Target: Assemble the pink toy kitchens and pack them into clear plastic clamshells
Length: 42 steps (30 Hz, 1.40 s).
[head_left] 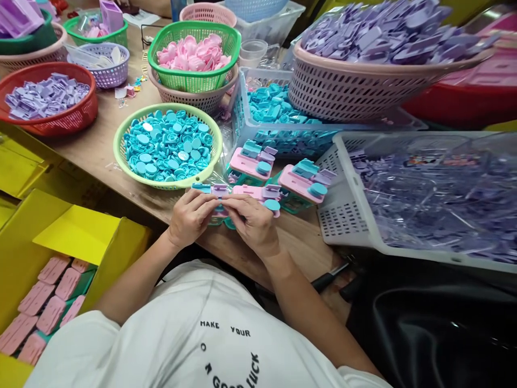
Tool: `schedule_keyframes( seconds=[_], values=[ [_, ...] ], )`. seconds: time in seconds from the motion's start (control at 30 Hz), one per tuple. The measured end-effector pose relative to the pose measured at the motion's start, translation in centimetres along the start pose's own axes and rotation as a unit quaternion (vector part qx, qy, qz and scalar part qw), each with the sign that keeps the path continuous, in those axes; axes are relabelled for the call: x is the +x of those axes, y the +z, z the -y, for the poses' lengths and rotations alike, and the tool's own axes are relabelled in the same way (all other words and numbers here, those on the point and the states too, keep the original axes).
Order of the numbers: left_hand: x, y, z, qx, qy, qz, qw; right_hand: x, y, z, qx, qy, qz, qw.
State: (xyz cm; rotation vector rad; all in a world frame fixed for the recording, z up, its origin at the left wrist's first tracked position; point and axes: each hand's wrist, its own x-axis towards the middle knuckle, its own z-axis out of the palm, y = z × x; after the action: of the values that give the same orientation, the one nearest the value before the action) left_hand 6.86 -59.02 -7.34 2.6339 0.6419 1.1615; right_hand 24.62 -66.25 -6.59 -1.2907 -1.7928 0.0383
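My left hand and my right hand meet at the table's front edge, fingers closed and fingertips together on a small plastic toy. Purple and blue parts show on its top and green-teal below; my fingers hide most of it. Just behind my right hand stands a similar pink-topped toy. Two more pink-topped toys, one farther back and another to the right, carry blue flaps, purple pieces and blue oval caps. A light-green basket of blue oval caps sits just beyond my left hand.
At right stands a white crate of bagged purple parts. A pink basket heaped with purple pieces rests over a blue crate. Red and green baskets stand farther back. Lower left, a yellow box holds pink-topped pieces.
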Motion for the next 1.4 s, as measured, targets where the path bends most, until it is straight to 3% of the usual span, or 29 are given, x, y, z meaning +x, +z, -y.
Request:
schedule_keyframes(
  seconds=[0.37, 0.63, 1.03, 1.3, 1.4],
  values=[
    [-0.7, 0.8, 0.0, -0.033, 0.028, -0.068, 0.997, -0.3, -0.1, 0.1, 0.019, 0.009, -0.019, 1.000],
    [-1.1, 1.2, 0.2, -0.050, 0.010, -0.040, 0.998, -0.3, -0.1, -0.2, 0.006, 0.002, -0.019, 1.000],
    [-1.1, 0.8, -0.1, -0.055, 0.074, -0.069, 0.993, -1.3, 0.3, -0.1, -0.019, -0.047, -0.030, 0.998],
    [-0.4, 0.6, -0.3, -0.050, 0.022, -0.027, 0.998, -0.6, 0.1, -0.2, 0.029, 0.009, -0.038, 0.999],
    [-0.5, 0.6, -0.2, -0.056, 0.012, -0.019, 0.998, -0.8, 0.2, -0.4, 0.023, -0.004, -0.045, 0.999]
  ],
)
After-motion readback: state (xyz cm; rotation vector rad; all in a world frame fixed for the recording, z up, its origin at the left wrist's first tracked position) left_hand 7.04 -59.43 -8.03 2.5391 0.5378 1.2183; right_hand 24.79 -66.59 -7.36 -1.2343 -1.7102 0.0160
